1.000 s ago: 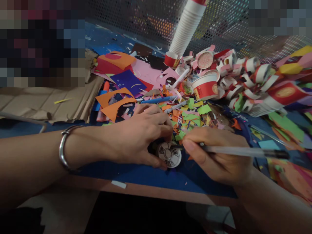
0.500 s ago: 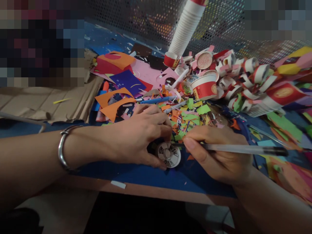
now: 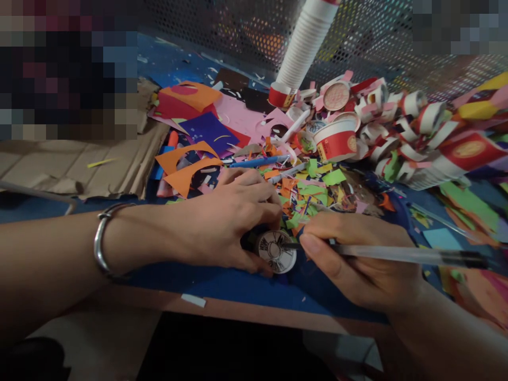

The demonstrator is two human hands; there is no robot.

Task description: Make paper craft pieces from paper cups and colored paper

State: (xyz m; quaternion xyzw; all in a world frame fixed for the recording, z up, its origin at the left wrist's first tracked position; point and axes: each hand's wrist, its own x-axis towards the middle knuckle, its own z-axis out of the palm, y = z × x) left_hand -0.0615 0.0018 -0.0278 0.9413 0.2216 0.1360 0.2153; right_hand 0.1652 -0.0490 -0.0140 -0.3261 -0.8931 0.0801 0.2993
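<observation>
My left hand [image 3: 234, 217], with a silver bangle on the wrist, is closed on the edge of a small round white disc [image 3: 277, 252]. The disc has a raised rim like the bottom of a paper cup, and bears a black-drawn ring with dark hatched patches around it. A clear-barrelled black pen [image 3: 391, 254] is pinched between the thumb and fingers of my right hand [image 3: 357, 259]. Its tip meets the disc's face right of the middle. The left fingertips behind the disc are partly hidden.
Paper scraps [image 3: 309, 196] litter the blue table behind my hands. Red-and-white paper cups [image 3: 336, 138] and a tall cup stack [image 3: 307, 45] stand farther back, before a perforated metal screen [image 3: 230, 32]. Corrugated cardboard [image 3: 71, 164] lies left. Orange paper cut-outs [image 3: 186, 169] lie near the left hand.
My right hand and pen have shifted slightly right and down, and the pen tip sits lower on the disc. More dark strokes show on the disc's lower part. My left hand stays put.
</observation>
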